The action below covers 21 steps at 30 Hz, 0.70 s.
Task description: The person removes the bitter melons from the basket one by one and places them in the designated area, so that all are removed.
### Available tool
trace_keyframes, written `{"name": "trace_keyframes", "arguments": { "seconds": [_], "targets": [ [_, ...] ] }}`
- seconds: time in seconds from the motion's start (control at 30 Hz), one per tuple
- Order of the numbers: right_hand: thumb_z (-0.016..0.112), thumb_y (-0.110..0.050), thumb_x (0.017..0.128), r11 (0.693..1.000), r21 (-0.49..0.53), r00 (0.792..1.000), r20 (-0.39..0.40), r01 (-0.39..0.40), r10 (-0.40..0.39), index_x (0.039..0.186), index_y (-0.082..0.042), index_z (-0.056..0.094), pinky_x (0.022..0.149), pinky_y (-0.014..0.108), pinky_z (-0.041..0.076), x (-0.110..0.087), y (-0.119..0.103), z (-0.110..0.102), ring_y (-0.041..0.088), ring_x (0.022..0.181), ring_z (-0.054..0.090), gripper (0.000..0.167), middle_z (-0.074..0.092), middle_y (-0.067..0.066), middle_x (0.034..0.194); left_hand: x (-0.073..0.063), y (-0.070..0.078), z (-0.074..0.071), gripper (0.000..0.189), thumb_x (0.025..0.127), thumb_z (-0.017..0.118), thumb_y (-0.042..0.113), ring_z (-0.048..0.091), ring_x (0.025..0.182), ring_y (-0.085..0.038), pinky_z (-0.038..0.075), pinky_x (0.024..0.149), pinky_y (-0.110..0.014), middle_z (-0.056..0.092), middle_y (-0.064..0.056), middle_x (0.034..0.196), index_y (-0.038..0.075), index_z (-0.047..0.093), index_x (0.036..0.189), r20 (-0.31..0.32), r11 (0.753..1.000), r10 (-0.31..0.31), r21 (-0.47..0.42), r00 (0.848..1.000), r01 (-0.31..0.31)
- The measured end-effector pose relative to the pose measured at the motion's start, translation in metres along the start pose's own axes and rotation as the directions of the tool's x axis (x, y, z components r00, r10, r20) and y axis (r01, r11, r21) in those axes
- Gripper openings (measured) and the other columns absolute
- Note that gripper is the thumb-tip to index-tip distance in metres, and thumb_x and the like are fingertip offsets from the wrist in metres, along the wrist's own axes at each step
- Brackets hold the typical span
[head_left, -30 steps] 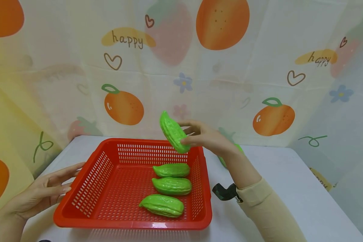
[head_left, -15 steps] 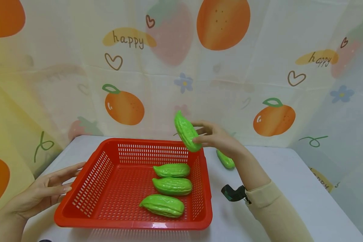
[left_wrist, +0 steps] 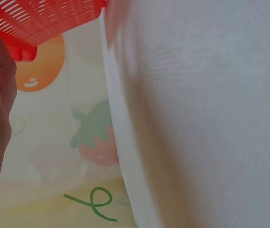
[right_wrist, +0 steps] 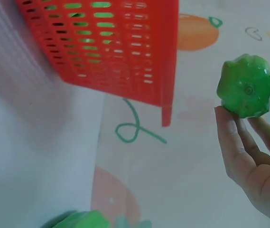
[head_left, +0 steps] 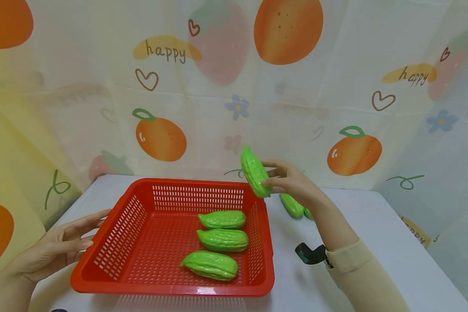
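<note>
In the head view my right hand (head_left: pixel 292 182) pinches a bright green bitter melon (head_left: pixel 255 172) between thumb and fingers, above the far right corner of the red plastic basket (head_left: pixel 171 289). Its ribbed, rounded end (right_wrist: pixel 248 88) faces the right wrist camera. My left hand (head_left: pixel 56 247) holds the basket's left rim, thumb at the edge and some fingertips hidden behind it. Inside the basket, three more bitter melons lie along the right side: a far one (head_left: pixel 222 219), a middle one (head_left: pixel 223 240) and a near one (head_left: pixel 209 265).
On the white table (head_left: pixel 374 242), right of the basket, lie another green melon (head_left: pixel 291 206) and part of one more, half hidden by my right arm. A fruit-print cloth (head_left: pixel 281 117) hangs behind the table. A black device (head_left: pixel 310 254) is on my right wrist.
My right hand has carried the bitter melon rightward, from over the basket's back part to its far right corner. More of the melons on the table shows. Left hand and basket stay put.
</note>
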State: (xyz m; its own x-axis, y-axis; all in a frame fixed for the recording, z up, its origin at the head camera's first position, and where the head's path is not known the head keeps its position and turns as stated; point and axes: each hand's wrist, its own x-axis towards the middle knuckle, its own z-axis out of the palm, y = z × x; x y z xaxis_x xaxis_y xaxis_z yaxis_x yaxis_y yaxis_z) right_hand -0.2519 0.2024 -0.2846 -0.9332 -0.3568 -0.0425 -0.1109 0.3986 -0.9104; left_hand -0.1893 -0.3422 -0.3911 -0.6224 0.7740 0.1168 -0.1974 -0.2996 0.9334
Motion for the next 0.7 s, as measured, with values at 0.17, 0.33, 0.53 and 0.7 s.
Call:
{"name": "trace_keyframes", "arguments": {
  "seconds": [0.17, 0.33, 0.53, 0.7],
  "targets": [
    [0.065, -0.018, 0.093, 1.000, -0.004, 0.999, -0.033, -0.021, 0.021, 0.150, -0.018, 0.040, 0.106, 0.045, 0.050, -0.004, 0.008, -0.005, 0.031, 0.124, 0.058, 0.063, 0.053, 0.019, 0.143, 0.000, 0.000, -0.003, 0.071, 0.097, 0.013, -0.013, 0.055, 0.134, -0.027, 0.051, 0.106, -0.042, 0.038, 0.002, 0.159, 0.020, 0.010, 0.160, 0.067, 1.000, 0.009, -0.026, 0.998, -0.007],
    [0.065, -0.018, 0.092, 1.000, 0.014, 0.998, -0.060, -0.027, 0.028, 0.151, -0.017, 0.039, 0.110, 0.049, 0.047, -0.008, 0.017, -0.012, 0.033, 0.131, 0.052, 0.064, 0.049, 0.018, 0.147, 0.001, 0.001, -0.003, 0.072, 0.097, 0.012, -0.013, 0.054, 0.135, -0.025, 0.051, 0.106, -0.042, 0.039, 0.004, 0.159, 0.021, 0.012, 0.160, 0.060, 0.999, 0.007, -0.033, 0.998, -0.005],
    [0.063, -0.022, 0.094, 0.999, 0.010, 0.995, -0.084, -0.051, 0.051, 0.153, -0.017, 0.036, 0.111, 0.049, 0.046, -0.012, 0.029, -0.023, 0.028, 0.125, 0.056, 0.065, 0.049, 0.020, 0.145, 0.001, 0.000, -0.003, 0.071, 0.097, 0.013, -0.013, 0.053, 0.136, -0.024, 0.051, 0.106, -0.042, 0.038, 0.004, 0.160, 0.021, 0.012, 0.160, 0.053, 1.000, 0.001, -0.022, 0.999, 0.000],
    [0.063, -0.023, 0.094, 0.997, 0.001, 0.990, -0.118, -0.082, 0.082, 0.154, -0.016, 0.034, 0.106, 0.039, 0.050, -0.014, 0.038, -0.034, 0.017, 0.114, 0.060, 0.067, 0.047, 0.021, 0.145, 0.001, 0.000, -0.004, 0.072, 0.097, 0.013, -0.013, 0.055, 0.134, -0.026, 0.051, 0.106, -0.042, 0.039, 0.003, 0.159, 0.022, 0.012, 0.160, 0.058, 1.000, -0.001, -0.028, 0.998, 0.003]
  ]
}}
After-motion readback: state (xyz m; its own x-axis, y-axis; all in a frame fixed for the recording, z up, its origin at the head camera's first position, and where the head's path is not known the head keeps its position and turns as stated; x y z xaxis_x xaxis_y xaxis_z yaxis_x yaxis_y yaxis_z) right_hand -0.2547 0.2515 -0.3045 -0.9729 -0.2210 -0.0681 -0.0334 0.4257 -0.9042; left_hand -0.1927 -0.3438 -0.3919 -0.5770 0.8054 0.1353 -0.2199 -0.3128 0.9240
